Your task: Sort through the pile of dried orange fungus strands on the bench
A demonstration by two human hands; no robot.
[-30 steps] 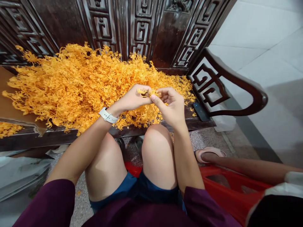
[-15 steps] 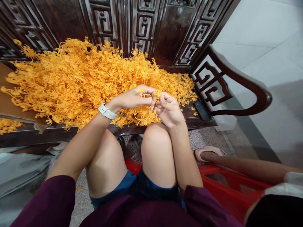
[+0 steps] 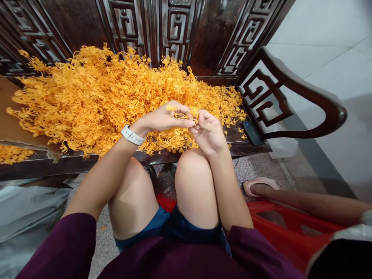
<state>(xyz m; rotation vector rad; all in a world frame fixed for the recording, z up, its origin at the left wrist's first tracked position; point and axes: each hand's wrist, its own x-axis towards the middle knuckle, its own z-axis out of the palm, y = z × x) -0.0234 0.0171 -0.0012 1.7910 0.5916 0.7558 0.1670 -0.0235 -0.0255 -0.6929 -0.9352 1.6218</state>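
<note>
A large heap of orange-yellow plastic flower pieces (image 3: pixel 110 93) covers the dark wooden bench. In front of it, above my knees, my left hand (image 3: pixel 171 116), with a white watch (image 3: pixel 133 135) on its wrist, is closed on a small yellow flower piece (image 3: pixel 181 116); a thin stem curves between its fingers. My right hand (image 3: pixel 208 131) meets it fingertip to fingertip, pinched on the flower end of the same piece. The fingers partly hide where the piece is gripped.
A dark phone (image 3: pixel 252 132) lies at the bench's right end, beside the carved armrest (image 3: pixel 314 97). Cardboard (image 3: pixel 26 130) stands at the left. A red plastic stool (image 3: pixel 279 221) and another person's leg (image 3: pixel 308 205) are at the right.
The view has shifted slightly, moving the bench and armrest rightward in the picture. My left thumb has moved closer to my right fingertips. Fewer loose stems show below my hands.
</note>
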